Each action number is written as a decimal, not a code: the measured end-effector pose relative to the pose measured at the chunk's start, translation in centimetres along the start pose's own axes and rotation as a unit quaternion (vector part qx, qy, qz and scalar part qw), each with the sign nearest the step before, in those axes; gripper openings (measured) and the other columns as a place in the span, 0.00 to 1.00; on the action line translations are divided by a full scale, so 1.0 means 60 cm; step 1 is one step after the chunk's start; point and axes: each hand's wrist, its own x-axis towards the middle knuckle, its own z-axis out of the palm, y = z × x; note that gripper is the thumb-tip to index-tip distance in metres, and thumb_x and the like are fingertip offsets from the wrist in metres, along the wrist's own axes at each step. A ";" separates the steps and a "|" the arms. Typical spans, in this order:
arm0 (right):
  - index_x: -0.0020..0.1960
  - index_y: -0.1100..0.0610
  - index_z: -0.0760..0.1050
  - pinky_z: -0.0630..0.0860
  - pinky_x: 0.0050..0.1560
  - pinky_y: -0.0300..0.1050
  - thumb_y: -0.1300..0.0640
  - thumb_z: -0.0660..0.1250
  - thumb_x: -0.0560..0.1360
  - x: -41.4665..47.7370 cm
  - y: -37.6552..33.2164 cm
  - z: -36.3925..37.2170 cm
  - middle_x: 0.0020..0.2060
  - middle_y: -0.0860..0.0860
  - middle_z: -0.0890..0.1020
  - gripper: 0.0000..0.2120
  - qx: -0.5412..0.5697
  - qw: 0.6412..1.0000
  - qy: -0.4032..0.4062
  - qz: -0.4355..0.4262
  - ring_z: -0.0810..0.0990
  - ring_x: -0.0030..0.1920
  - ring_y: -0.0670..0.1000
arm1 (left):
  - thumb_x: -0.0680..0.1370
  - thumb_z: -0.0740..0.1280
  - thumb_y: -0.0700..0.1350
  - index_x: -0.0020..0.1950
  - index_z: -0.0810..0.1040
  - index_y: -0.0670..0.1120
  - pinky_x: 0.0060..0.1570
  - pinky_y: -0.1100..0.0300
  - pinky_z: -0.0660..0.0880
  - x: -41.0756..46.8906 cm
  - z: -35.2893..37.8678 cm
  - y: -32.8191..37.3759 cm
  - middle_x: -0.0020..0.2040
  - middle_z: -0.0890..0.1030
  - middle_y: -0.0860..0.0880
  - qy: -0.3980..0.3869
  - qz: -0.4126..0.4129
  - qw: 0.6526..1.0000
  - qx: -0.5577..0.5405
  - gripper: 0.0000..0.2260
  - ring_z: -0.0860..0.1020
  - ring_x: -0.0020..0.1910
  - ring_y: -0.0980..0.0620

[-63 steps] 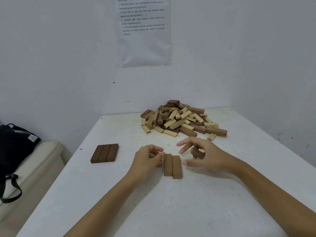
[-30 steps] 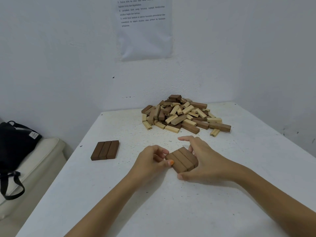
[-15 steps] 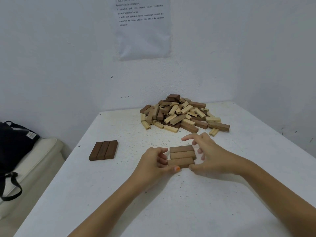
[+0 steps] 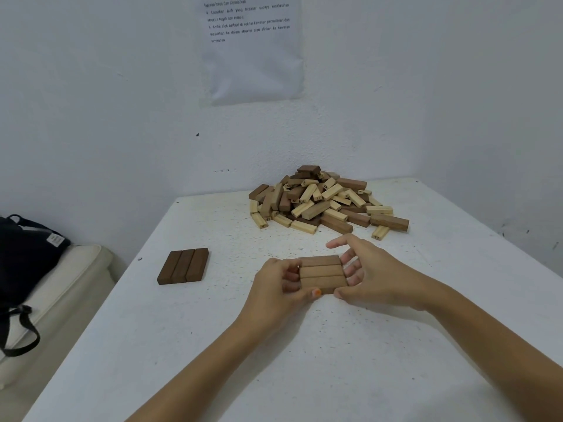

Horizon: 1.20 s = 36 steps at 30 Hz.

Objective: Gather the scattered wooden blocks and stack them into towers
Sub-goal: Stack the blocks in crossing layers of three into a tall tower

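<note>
Three mid-brown wooden blocks lie flat side by side near the middle of the white table, long sides running left to right. My left hand grips their left ends with curled fingers, its thumb on the front block. My right hand presses spread fingers against the right ends, thumb at the front corner and index finger lifted free. A flat row of three dark brown blocks lies to the left. A loose pile of light and dark blocks sits at the back.
White walls close the table's far and right sides, and a printed paper sheet hangs on the far wall. To the left, below table height, a black bag rests on a cream seat.
My right hand added a third block to the two in front of me. Both hands then turned the row from lengthwise to crosswise and squared it up.
</note>
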 end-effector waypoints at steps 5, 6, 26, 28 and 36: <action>0.69 0.49 0.63 0.79 0.43 0.40 0.66 0.73 0.70 0.000 -0.002 0.003 0.49 0.50 0.74 0.33 0.008 1.000 0.002 0.001 0.79 0.42 0.48 | 0.71 0.75 0.43 0.65 0.75 0.46 0.44 0.76 0.73 0.001 0.002 -0.001 0.52 0.74 0.52 0.001 0.005 1.000 0.006 0.23 0.78 0.51 0.55; 0.69 0.50 0.63 0.79 0.44 0.41 0.66 0.73 0.70 0.000 -0.002 0.003 0.50 0.51 0.74 0.33 0.007 1.000 0.003 0.000 0.80 0.43 0.49 | 0.71 0.75 0.43 0.66 0.75 0.45 0.45 0.75 0.73 0.001 0.002 -0.003 0.53 0.75 0.51 0.001 0.004 1.000 0.008 0.24 0.78 0.51 0.55; 0.55 0.42 0.72 0.64 0.53 0.40 0.49 0.70 0.74 0.025 0.053 -0.023 0.56 0.43 0.72 0.12 -0.101 0.989 -0.027 -0.103 0.64 0.59 0.43 | 0.67 0.56 0.63 0.54 0.70 0.58 0.60 0.72 0.46 0.026 -0.030 -0.033 0.65 0.64 0.63 -0.115 0.105 0.973 0.173 0.19 0.55 0.66 0.68; 0.54 0.39 0.70 0.65 0.53 0.41 0.48 0.70 0.72 0.023 0.055 -0.023 0.56 0.44 0.72 0.14 -0.116 0.987 -0.041 -0.101 0.64 0.58 0.41 | 0.67 0.57 0.63 0.54 0.69 0.58 0.60 0.64 0.50 0.025 -0.030 -0.037 0.63 0.67 0.63 -0.140 0.111 0.968 0.177 0.19 0.55 0.67 0.68; 0.53 0.39 0.69 0.68 0.60 0.46 0.53 0.71 0.70 0.018 0.045 -0.020 0.56 0.41 0.71 0.18 -0.143 0.984 -0.018 -0.103 0.66 0.59 0.42 | 0.71 0.63 0.57 0.54 0.69 0.57 0.59 0.60 0.56 0.030 -0.033 -0.044 0.56 0.72 0.62 -0.151 0.119 0.966 0.172 0.14 0.63 0.62 0.61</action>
